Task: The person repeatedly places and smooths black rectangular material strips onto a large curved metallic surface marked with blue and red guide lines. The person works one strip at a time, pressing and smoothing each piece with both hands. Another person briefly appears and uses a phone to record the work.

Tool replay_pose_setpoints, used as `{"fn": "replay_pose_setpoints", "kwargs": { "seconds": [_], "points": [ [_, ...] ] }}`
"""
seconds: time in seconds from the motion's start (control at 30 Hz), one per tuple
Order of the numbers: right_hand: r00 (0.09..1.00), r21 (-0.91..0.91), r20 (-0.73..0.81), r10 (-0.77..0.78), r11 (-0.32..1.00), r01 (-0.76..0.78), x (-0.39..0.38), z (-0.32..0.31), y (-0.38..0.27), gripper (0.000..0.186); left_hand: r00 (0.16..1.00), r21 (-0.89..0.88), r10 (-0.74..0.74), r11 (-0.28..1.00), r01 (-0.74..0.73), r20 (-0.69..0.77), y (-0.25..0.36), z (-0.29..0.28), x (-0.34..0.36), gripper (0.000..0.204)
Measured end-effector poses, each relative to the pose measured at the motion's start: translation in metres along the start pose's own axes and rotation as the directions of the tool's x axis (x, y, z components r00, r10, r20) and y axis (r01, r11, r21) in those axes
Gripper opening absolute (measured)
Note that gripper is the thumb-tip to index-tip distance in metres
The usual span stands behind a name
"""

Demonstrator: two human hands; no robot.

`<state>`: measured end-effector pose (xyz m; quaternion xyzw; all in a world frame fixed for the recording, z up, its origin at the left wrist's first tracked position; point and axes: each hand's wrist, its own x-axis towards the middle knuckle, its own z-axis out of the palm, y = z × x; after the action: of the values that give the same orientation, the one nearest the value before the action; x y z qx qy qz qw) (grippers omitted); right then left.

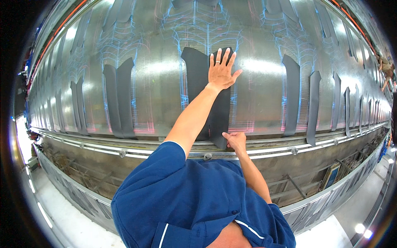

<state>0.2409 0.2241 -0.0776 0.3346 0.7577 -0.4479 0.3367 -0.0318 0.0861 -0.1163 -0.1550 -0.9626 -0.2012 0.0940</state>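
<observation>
Strip [219, 113], dark grey, lying on shiny table [262, 97] under flat, spread-fingered left hand [223, 74] at 12 o'clock; pinched at lower edge, 5 o'clock, between thumb and curled fingers of right hand [236, 141].

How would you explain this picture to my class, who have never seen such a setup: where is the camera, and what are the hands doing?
There is no robot here. One wide, rounded lens on a person's head looks down past their navy blue shirt, so straight edges look bent.

Ahead is a long, shiny, silver-grey metal table marked with thin blue lines and pink lines. Long, flat, dark grey pieces lie along it, many in pairs.

The bare left hand is spread on the upper part of one dark grey piece. The bare right hand is curled at that piece's lower right edge; whether it pinches it is hard to tell.
</observation>
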Motion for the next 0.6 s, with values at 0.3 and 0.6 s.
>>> {"fn": "replay_pose_setpoints", "kwargs": {
  "seconds": [0.3,0.6],
  "points": [
    [0.997,-0.085,-0.02,-0.076,0.994,0.074,-0.009,-0.006,-0.005,0.045,1.0,0.052,0.015,0.999,-0.015,-0.005,-0.005,0.01,-0.001,0.076],
    [0.984,-0.048,-0.046,-0.171,0.984,0.169,-0.005,-0.001,0.012,0.044,0.946,0.024,0.291,0.955,-0.297,0.141,-0.019,-0.022,-0.071,0.078]
  ]
}}
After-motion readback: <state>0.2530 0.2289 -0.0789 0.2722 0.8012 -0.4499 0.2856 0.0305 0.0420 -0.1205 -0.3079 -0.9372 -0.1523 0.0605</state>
